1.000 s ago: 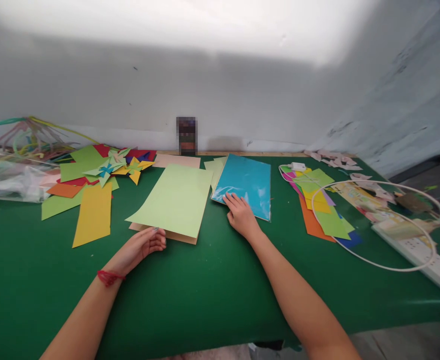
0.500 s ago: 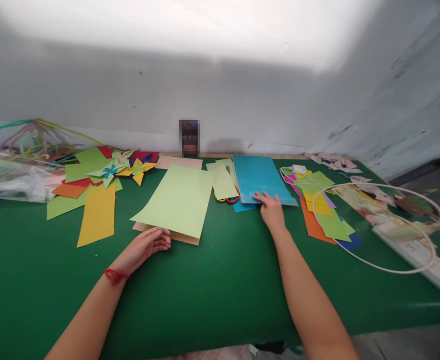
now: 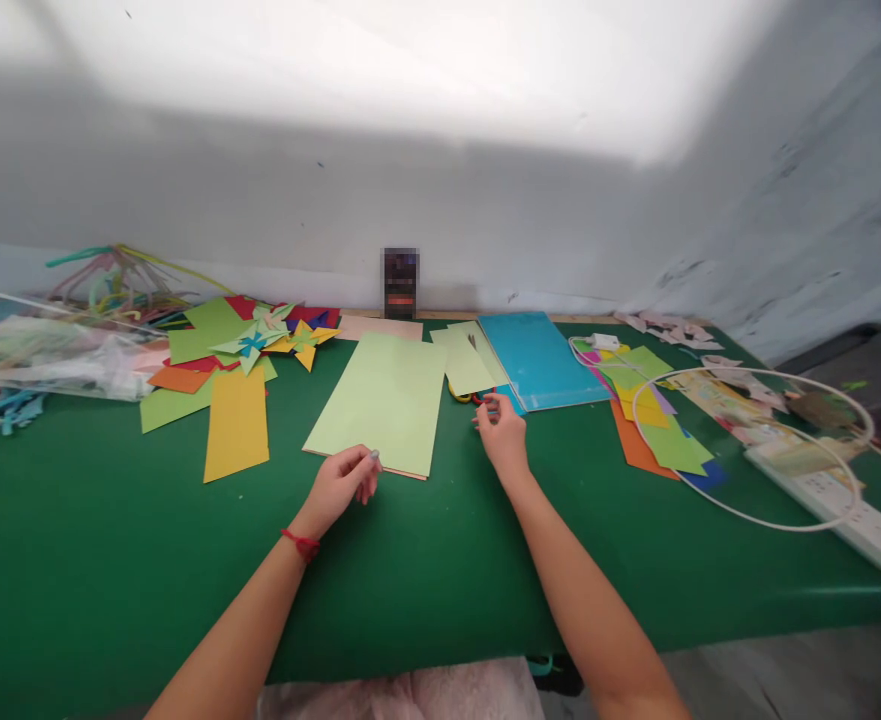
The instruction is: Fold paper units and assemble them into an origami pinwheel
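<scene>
A pale green sheet of paper point(image 3: 384, 400) lies flat in the middle, with a thin edge of peach paper showing under its near side. My left hand point(image 3: 344, 485), a red string round its wrist, is at the sheet's near edge; its fingers are loosely bent and I see nothing in them. To the right, my right hand point(image 3: 503, 435) hovers over the table with half-bent, parted fingers and holds nothing. Just beyond it are scissors point(image 3: 458, 393) with yellow and red handles, partly covered by pale green pieces point(image 3: 462, 362). A blue pad point(image 3: 545, 365) lies farther right.
Coloured paper scraps, a yellow piece point(image 3: 237, 425) and folded paper flowers point(image 3: 303, 342) lie left, beside clear plastic bags point(image 3: 65, 355). On the right are more paper pieces point(image 3: 646, 405), a looped white cable point(image 3: 740, 520) and a power strip point(image 3: 852, 520). A blurred-out dark object point(image 3: 400, 283) stands at the wall.
My right hand has left the blue pad and moved left towards the scissors. The pale green sheet's raised near edge has come down flat. The view has shifted slightly.
</scene>
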A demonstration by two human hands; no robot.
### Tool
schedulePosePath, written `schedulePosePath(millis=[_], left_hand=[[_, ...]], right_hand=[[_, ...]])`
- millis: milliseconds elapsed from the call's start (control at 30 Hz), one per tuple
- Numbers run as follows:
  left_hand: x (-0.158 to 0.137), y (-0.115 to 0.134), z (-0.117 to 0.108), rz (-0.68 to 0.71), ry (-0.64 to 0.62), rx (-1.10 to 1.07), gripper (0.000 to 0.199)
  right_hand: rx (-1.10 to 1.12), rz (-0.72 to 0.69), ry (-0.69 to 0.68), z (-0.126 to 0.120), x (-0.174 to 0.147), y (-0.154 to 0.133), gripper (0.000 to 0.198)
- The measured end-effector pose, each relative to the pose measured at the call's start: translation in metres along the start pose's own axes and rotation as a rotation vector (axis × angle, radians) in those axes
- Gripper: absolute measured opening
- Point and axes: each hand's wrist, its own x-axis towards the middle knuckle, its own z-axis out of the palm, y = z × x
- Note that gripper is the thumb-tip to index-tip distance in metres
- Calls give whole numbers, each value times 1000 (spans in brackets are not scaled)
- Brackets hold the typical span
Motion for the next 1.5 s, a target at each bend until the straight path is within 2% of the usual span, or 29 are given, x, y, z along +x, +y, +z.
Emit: schedulePosePath(millis=[100,133,200,267,333,600,733,867,1000,1233,1333,1500], left_hand=[[0,-4,-3,229,276,417,23],[2,-8,-4,255,372,549,25],[7,-19,-6,194,482,754,39],[12,-30,-6,79,486,882,45],[15,-39,-6,37,460,951,46],[15,-42,-6,47,449,1025,48],[14,-39,-6,42,429,1052,47],[14,-37,-6,36,410,1071,48],[13,-38,-5,37,409,1065,47],[9,-38,2,23,453,983,48],[9,-35,2,56,465,894,48],[11,-35,0,85,460,851,47]], right_hand=[[166,163,-58,15,-13,-10,36],[244,213,-80,19,-16,-12,36],[341,269,-120,26,-18,-16,35],[396,296,-164,31,-18,-20,32],[448,319,-220,34,-18,-24,30],[689,444,-395,25,-10,-27,24],[602,439,-450,38,-12,-30,37],[478,378,-467,56,-18,-30,32],[394,258,-415,64,-23,-28,22],[421,66,-290,69,-25,-25,31],[442,56,-181,59,-17,-17,36],[382,108,110,24,7,13,44]])
